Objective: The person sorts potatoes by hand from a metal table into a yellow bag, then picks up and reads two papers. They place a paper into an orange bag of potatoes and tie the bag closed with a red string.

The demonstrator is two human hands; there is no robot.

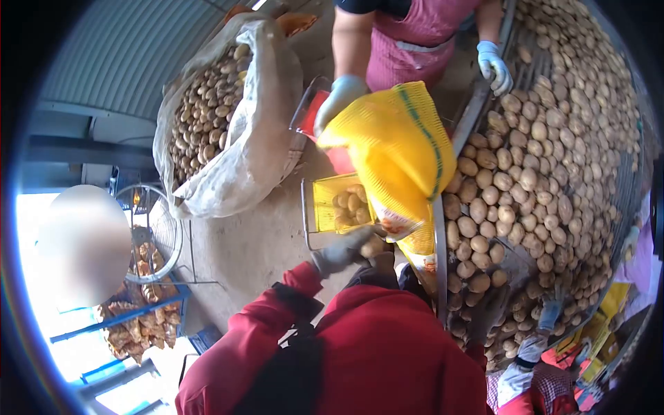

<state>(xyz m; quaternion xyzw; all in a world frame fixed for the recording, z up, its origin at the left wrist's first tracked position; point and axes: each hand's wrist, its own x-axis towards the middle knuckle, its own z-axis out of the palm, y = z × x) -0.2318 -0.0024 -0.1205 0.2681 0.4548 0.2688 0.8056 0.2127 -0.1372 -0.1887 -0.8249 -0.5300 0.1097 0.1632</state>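
Observation:
My left hand (pixel 346 250), in a grey glove, is closed with a potato (pixel 373 247) at its fingertips. It is beside the yellow crate (pixel 322 204), which has several potatoes inside. My right hand (pixel 488 310), in a dark glove, reaches into the potatoes (pixel 508 200) on the sorting table. Its fingers are smeared and dim, so I cannot tell what they hold. A yellow mesh bag (pixel 408 145) hangs between the crate and the table edge, gripped at its top by a co-worker's gloved hand (pixel 339 104).
A co-worker in a pink apron (pixel 411 48) stands opposite. A large white sack (pixel 256 131) full of potatoes is at the left, with a fan (pixel 149 232) nearby. The table's metal edge (pixel 440 263) runs beside me. Another worker's sleeve (pixel 519 377) reaches in at lower right.

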